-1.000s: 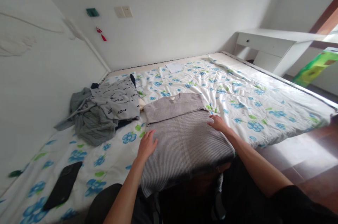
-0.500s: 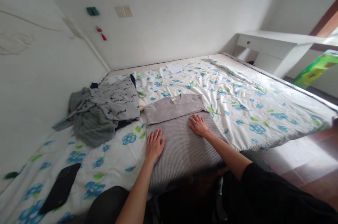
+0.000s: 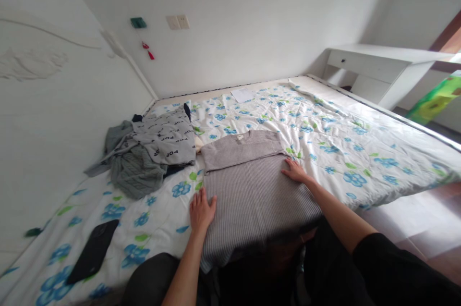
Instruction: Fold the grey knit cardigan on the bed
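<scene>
A grey ribbed sweater lies flat on the bed, its sleeves folded across the upper part below the neckline. Its lower end hangs over the bed's near edge. My left hand rests at the sweater's left side, fingers stretched out, partly over the sheet. At the right side edge, just under the folded sleeves, my right hand lies flat with its fingers extended. Neither hand grips the fabric.
A heap of grey clothes is to the left of the sweater. A black phone lies on the floral sheet near the front left. Paper lies at the back. A white desk stands beyond the bed's right side.
My hands have moved apart, the left towards the sweater's left edge and the right out to its right edge. The view has shifted slightly.
</scene>
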{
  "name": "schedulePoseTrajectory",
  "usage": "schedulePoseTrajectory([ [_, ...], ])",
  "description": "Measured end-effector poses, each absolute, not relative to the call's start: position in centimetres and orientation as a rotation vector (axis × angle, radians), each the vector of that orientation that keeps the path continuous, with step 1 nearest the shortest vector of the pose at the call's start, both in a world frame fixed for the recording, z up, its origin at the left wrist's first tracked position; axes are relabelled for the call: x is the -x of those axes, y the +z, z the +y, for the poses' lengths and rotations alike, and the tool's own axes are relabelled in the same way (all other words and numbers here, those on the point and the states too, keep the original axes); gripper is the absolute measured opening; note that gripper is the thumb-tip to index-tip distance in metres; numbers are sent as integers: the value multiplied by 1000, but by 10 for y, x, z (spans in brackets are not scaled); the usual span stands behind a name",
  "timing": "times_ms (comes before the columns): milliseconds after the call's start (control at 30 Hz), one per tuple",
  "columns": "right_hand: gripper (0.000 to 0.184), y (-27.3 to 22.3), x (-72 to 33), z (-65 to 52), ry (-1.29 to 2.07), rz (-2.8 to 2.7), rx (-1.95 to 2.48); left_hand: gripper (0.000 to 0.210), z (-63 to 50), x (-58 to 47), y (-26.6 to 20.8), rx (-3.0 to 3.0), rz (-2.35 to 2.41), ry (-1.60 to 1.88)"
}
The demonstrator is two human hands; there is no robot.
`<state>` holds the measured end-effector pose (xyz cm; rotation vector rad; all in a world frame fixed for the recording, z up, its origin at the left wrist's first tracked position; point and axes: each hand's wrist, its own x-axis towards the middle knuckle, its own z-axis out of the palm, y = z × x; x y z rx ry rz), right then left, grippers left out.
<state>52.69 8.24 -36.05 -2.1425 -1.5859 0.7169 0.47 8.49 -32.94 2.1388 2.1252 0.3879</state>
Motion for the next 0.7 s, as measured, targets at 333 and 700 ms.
schedulePoseTrajectory([
  [333, 17, -354, -600, 124, 1169, -618, 1663, 33, 210, 19, -289, -1156, 1711, 807],
  [700, 5, -342, -592, 239, 1400, -460, 1577, 15, 324, -5, -288, -800, 1472, 751],
])
